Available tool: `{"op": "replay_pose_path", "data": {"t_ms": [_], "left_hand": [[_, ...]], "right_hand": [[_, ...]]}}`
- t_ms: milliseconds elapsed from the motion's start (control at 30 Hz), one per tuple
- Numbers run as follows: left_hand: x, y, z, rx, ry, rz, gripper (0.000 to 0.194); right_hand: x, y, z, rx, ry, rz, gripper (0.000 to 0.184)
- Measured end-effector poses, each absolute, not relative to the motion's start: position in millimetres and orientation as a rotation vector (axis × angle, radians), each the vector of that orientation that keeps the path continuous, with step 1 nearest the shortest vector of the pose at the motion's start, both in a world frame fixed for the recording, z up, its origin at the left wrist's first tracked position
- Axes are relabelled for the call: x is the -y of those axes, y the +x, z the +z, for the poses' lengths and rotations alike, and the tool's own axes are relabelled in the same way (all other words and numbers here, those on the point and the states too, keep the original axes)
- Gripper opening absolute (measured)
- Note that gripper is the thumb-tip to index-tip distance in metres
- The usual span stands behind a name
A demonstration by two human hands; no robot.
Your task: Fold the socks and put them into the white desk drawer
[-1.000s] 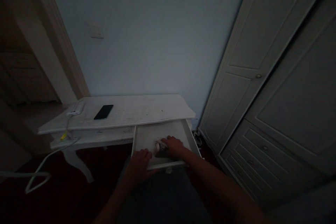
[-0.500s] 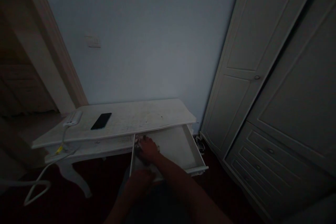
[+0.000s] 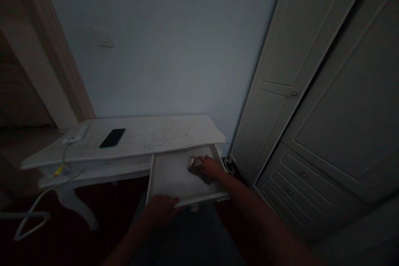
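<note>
A white drawer (image 3: pixel 177 176) is pulled out from the white table (image 3: pixel 162 131). My left hand (image 3: pixel 163 208) grips the drawer's front edge near its left corner, thumb on top and fingers below. Inside the drawer, towards its right side, my right hand (image 3: pixel 210 167) is closed over a crumpled brownish cloth (image 3: pixel 196 166) with a pale pattern, pressed on the drawer's bottom. Part of the cloth is hidden under the palm.
A dark phone (image 3: pixel 112 138) and a white power strip (image 3: pixel 75 134) with a cable (image 3: pixel 46 193) lie at the table's left. A tall wardrobe (image 3: pixel 277 104) stands on the right. Shoes (image 3: pixel 228 166) are on the floor beside the table.
My right hand has swept with the cloth from the drawer's left side to its right side. My left hand stays at the drawer's front edge. The view has shifted slightly.
</note>
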State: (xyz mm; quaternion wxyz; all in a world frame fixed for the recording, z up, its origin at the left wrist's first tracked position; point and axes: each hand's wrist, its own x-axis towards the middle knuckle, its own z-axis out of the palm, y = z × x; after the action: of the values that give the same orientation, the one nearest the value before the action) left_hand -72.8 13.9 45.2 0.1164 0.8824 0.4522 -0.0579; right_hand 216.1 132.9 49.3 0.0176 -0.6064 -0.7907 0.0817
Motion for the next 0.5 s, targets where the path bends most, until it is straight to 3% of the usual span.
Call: {"op": "replay_pose_path", "data": {"t_ms": [167,367,500], "left_hand": [[-18,-74,38,-1.304,2.592,-0.177,0.053],[-20,-74,36,-1.285,2.559,-0.143,0.055],[-18,-73,37,-1.303,2.566,-0.036,0.053]], "right_hand": [[-154,139,38,2.042,-2.122,0.181,0.06],[-153,39,21,2.225,-1.835,0.284,0.087],[-136,41,5,2.613,-1.42,0.236,0.1]]}}
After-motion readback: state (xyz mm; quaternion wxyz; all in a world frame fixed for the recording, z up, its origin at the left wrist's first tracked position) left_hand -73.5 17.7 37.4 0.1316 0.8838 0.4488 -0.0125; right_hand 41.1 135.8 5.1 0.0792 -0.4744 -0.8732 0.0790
